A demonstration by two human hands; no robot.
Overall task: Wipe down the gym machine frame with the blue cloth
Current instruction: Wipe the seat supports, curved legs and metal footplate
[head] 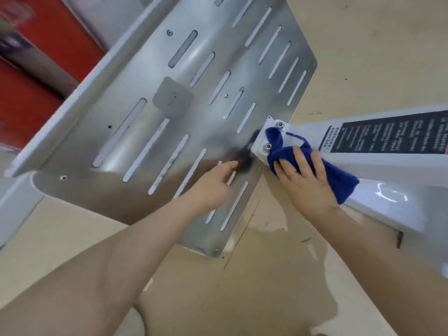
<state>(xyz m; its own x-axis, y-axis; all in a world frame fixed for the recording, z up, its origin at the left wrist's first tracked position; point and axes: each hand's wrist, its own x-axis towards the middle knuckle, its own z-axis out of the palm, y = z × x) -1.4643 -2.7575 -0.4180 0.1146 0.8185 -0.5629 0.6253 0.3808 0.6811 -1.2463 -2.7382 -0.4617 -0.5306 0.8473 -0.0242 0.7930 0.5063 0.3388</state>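
Observation:
A white frame post (378, 166) of the gym machine runs from the right edge to a bolted foot on a slotted metal base plate (169, 100). The blue cloth (288, 151) is bunched over the post's bolted end, and a fold of it hangs past my wrist at the right. My right hand (303, 175) lies on the cloth with straight fingers and presses it against the post. My left hand (215, 183) reaches over the plate just left of the post's foot, fingers extended and holding nothing.
A dark label with white print (388, 134) covers the post's upper face. Two bolts (280, 124) fix the post's foot. Red panels (36, 57) stand beyond a white frame rail (97, 69) at the upper left. Beige floor (242, 287) with a wet patch lies below.

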